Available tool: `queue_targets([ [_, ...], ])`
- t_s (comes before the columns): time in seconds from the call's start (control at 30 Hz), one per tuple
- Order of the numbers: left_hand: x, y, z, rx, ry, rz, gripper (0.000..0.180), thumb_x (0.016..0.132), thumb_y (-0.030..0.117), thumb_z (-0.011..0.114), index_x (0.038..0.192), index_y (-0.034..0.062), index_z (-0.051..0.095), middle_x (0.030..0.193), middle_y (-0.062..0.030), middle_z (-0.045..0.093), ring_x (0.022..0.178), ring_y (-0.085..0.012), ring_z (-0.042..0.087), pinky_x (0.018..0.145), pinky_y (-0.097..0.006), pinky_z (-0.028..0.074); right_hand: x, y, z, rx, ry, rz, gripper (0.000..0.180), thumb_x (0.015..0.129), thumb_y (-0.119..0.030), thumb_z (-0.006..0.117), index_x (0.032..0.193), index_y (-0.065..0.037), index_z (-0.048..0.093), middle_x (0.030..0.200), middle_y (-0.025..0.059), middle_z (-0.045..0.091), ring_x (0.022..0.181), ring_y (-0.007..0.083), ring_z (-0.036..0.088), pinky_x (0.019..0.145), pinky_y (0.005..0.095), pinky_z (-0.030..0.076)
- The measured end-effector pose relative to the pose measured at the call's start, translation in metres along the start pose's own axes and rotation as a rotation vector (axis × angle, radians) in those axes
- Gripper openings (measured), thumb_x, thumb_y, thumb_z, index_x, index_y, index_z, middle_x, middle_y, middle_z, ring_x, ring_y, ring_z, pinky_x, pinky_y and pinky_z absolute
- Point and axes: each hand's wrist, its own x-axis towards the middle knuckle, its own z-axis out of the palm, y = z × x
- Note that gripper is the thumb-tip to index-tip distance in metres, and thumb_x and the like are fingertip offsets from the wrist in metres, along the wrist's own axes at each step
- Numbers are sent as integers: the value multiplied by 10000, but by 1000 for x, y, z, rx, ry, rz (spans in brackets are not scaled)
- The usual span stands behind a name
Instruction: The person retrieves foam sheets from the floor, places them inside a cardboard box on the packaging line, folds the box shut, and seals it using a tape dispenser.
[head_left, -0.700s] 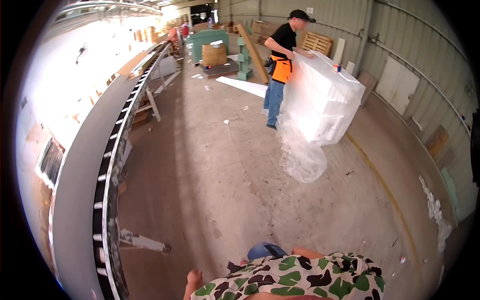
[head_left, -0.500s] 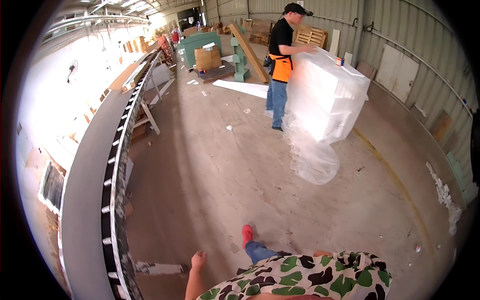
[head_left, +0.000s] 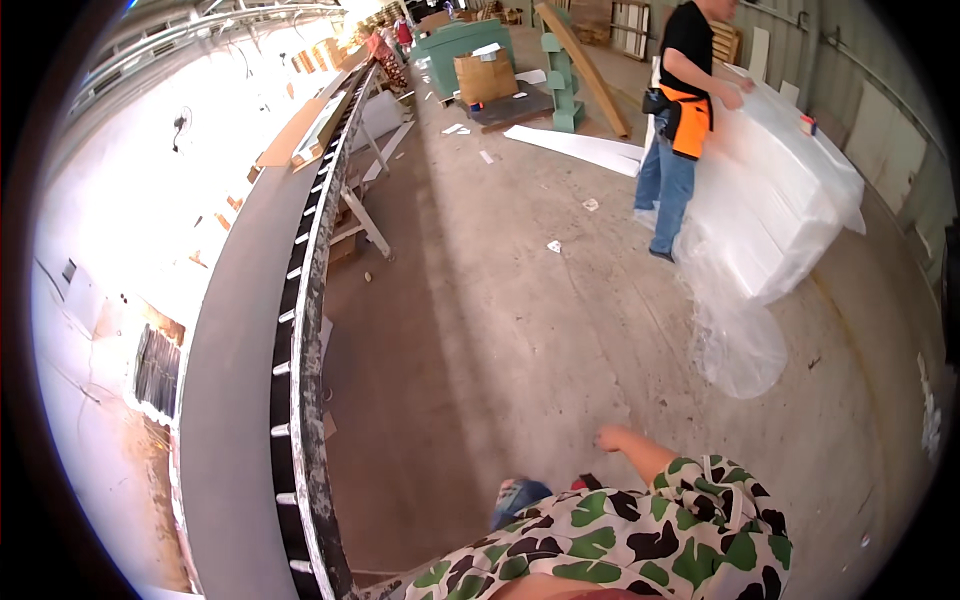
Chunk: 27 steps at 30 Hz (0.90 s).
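Note:
My right hand [head_left: 609,438] is held out in front of my body over the concrete floor, its fingers curled in and nothing showing in them. It touches nothing. My left hand is not visible. Part of my blue jeans [head_left: 526,500] shows below my camouflage-patterned top [head_left: 600,530]. Ahead on the right, a co-worker [head_left: 686,110] in a black shirt and orange apron stands with hands at a tall white stack [head_left: 770,190] wrapped in clear plastic film. Loose film [head_left: 740,350] trails from it onto the floor.
A long conveyor [head_left: 235,330] with a worn metal side rail [head_left: 312,400] runs along my left. Further off stand a green bin [head_left: 465,50], a cardboard box [head_left: 486,76] and a leaning brown beam [head_left: 585,70]. A white sheet [head_left: 575,146] and paper scraps lie on the floor.
My left hand has gone out of view, and my right hand has come forward into sight. The view has shifted, so the co-worker and stack appear further right and the conveyor nearer the middle.

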Motion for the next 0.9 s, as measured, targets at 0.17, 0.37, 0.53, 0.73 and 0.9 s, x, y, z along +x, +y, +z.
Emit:
queue_targets([
  [0.17,103,10,-56,-34,-11,-92,426,857,492,549,1018,128,700,955,-142,685,921,-280,663,830,-385,517,94,-68,-105,195,71,-8,312,821,-269,499,945,-49,683,963,180,675,913,381,633,791,468,500],
  [0.37,256,-15,-116,85,41,12,410,851,478,555,958,122,728,874,-134,704,859,-269,686,792,-381,537,160,-61,-123,-93,-177,56,299,713,-190,579,937,-46,714,1005,189,673,902,359,650,791,441,511],
  [0.53,321,204,-355,183,18,92,281,791,380,622,760,126,739,633,-19,685,719,-203,698,724,-347,560,192,-10,-140,127,-119,204,365,763,-329,521,936,-70,712,984,180,673,942,363,639,834,448,500],
  [0.73,480,307,-436,445,88,153,538,800,496,639,1123,66,636,1183,-164,620,1096,-326,588,953,-394,477,333,55,-109,300,-134,177,429,813,-432,533,966,-67,699,1012,198,659,978,355,626,869,427,490],
  [0.9,541,390,-408,145,43,335,678,792,581,624,1242,76,580,1256,-214,561,1203,-370,508,995,-442,429,456,56,-209,459,-130,106,452,818,-454,536,998,-69,693,1049,197,653,1005,351,619,882,432,486],
])
